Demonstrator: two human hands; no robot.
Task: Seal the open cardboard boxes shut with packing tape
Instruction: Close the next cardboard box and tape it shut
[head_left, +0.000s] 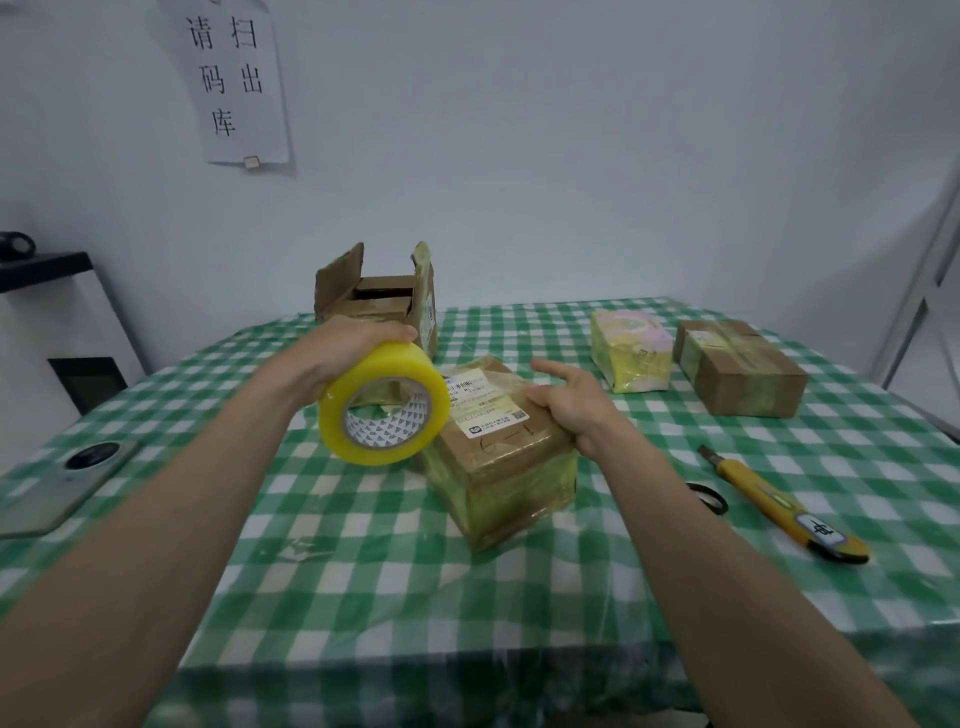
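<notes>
Tape roll up in the left hand, right hand on the taped box.

The checked table (571, 597) runs off the frame's bottom edge. Beyond the left hand (343, 345) stands the open box (371, 296), flaps upright, its near wall hidden by that hand. Under the right hand (566, 405) sits the taped box (498, 457), label up, one corner towards the camera; fingers curl over its top edge, forefinger straight. The left hand grips the tape roll (384, 402), hole facing the camera, fingertips hidden behind it. Right of the right hand: a brown parcel (743, 376), a yellow packet (628, 353), a utility knife (779, 504) lengthwise towards the camera, a blurred small black ring (706, 498).
</notes>
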